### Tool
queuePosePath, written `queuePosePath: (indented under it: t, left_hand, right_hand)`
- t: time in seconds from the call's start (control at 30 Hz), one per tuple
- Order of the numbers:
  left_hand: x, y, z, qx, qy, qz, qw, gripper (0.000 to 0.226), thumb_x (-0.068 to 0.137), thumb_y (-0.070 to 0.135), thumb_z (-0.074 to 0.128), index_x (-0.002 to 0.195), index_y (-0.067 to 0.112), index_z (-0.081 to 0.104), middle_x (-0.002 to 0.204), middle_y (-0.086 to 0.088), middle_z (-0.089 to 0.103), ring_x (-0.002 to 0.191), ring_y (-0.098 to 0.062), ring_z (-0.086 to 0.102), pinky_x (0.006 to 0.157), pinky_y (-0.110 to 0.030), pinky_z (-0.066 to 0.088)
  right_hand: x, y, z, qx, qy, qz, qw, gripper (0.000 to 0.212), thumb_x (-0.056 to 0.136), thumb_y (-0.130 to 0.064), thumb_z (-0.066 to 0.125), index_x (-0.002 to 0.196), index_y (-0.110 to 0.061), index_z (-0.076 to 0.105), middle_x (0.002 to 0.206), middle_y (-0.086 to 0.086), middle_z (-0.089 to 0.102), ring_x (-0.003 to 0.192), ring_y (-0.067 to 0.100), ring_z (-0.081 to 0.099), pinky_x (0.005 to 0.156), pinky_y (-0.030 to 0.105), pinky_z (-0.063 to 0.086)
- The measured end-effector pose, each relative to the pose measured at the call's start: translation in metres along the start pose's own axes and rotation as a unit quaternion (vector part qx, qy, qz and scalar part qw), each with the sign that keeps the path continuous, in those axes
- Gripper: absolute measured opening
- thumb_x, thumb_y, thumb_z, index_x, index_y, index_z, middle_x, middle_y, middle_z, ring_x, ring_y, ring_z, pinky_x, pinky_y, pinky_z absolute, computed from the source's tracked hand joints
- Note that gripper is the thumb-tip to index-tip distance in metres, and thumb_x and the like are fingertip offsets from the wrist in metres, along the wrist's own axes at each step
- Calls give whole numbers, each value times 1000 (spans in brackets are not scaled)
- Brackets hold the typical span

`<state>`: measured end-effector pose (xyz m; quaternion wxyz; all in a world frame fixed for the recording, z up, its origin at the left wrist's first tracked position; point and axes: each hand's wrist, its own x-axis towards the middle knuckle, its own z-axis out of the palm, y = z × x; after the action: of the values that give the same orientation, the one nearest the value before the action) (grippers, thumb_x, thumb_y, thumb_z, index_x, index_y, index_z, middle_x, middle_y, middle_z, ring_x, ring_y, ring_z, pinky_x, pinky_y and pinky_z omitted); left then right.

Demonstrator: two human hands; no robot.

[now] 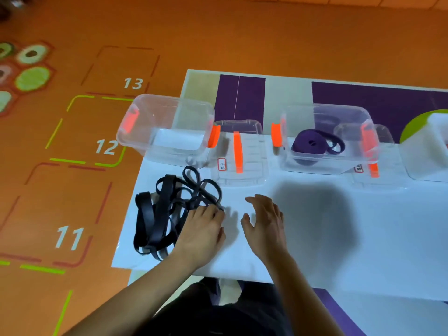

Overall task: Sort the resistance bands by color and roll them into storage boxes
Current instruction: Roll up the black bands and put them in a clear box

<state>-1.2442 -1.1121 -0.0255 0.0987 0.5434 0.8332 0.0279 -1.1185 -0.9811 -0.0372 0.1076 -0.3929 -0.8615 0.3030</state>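
Observation:
A tangled heap of black resistance bands (167, 212) lies on the left of a white sheet (315, 226). My left hand (203, 229) rests on the heap's right edge, its fingertips curled onto a black strand. My right hand (265, 221) hovers just right of it, fingers spread and holding nothing. A rolled purple band (312, 145) sits inside the clear storage box (327, 163) at the back right. An empty clear box (167, 132) stands at the back left.
Two clear lids with orange handles, one (238, 156) between the boxes and one (373, 166) right of the purple box, lie flat. A third white container (429, 146) is at the far right edge. An orange floor with numbered squares (72, 190) spreads to the left.

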Motion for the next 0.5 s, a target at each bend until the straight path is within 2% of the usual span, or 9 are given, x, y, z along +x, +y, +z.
queuePosePath:
  t: [0.13, 0.23, 0.33, 0.4, 0.5]
  left_hand:
    - [-39, -35, 10, 1, 12, -46, 999, 35, 80, 28, 53, 110, 21, 69, 108, -2, 64, 93, -29, 64, 79, -40, 53]
    - [-59, -56, 19, -2, 11, -113, 994, 49, 75, 18, 73, 123, 19, 64, 125, -9, 61, 110, -37, 61, 86, -48, 53]
    - [-68, -74, 24, 12, -18, -185, 983, 66, 75, 17, 79, 138, 17, 59, 144, -19, 53, 126, -46, 54, 96, -56, 51]
    - [-72, -84, 32, 20, -64, -222, 973, 70, 76, 22, 78, 142, 21, 56, 152, -21, 46, 132, -49, 49, 98, -59, 48]
    - [-79, -93, 46, 6, -114, -243, 963, 66, 83, 31, 72, 145, 29, 50, 162, -17, 32, 140, -47, 41, 104, -59, 45]
  right_hand:
    - [-26, -18, 28, -14, -70, 4, 997, 40, 86, -18, 69, 126, -18, 65, 132, 6, 61, 120, 31, 59, 102, 44, 44]
    - [-28, -26, 36, -32, -128, 7, 991, 41, 91, -21, 66, 132, -19, 62, 134, 3, 58, 120, 28, 57, 103, 40, 40]
    - [-15, -34, 44, -42, -172, 7, 984, 45, 94, -27, 63, 139, -22, 56, 136, 2, 54, 124, 26, 53, 105, 37, 38]
    - [-1, -40, 54, -45, -196, 16, 980, 54, 93, -34, 64, 144, -24, 48, 139, 3, 50, 130, 27, 47, 108, 38, 36]
    - [25, -51, 69, -34, -228, 62, 971, 84, 88, -50, 69, 156, -29, 26, 155, 6, 32, 145, 30, 29, 118, 45, 26]
